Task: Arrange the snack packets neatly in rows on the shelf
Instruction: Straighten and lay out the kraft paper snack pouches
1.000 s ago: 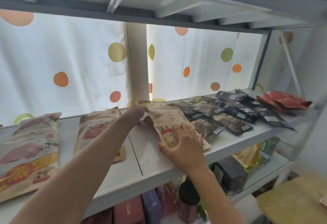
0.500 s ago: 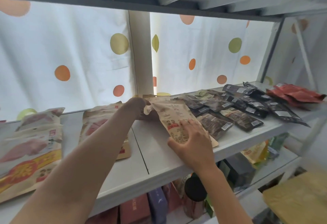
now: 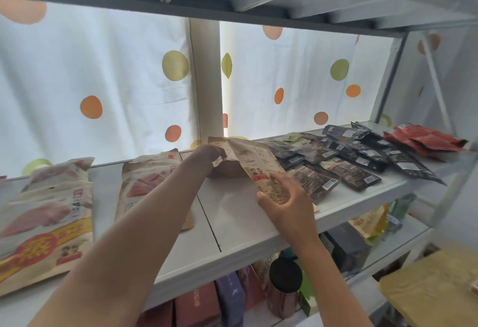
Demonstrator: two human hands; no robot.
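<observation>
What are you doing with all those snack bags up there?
A person is tidying snack packets on a white shelf. Both hands hold one tan paper packet: the left hand grips its far top end, and the right hand holds its near end, lifting it off the shelf. More tan packets lie flat to the left. To the right, dark packets lie in overlapping rows, with red packets at the far end.

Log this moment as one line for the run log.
step: arranging | left hand: grips far end of tan packet | right hand: grips its near end | packet: on shelf beside dark packets
</observation>
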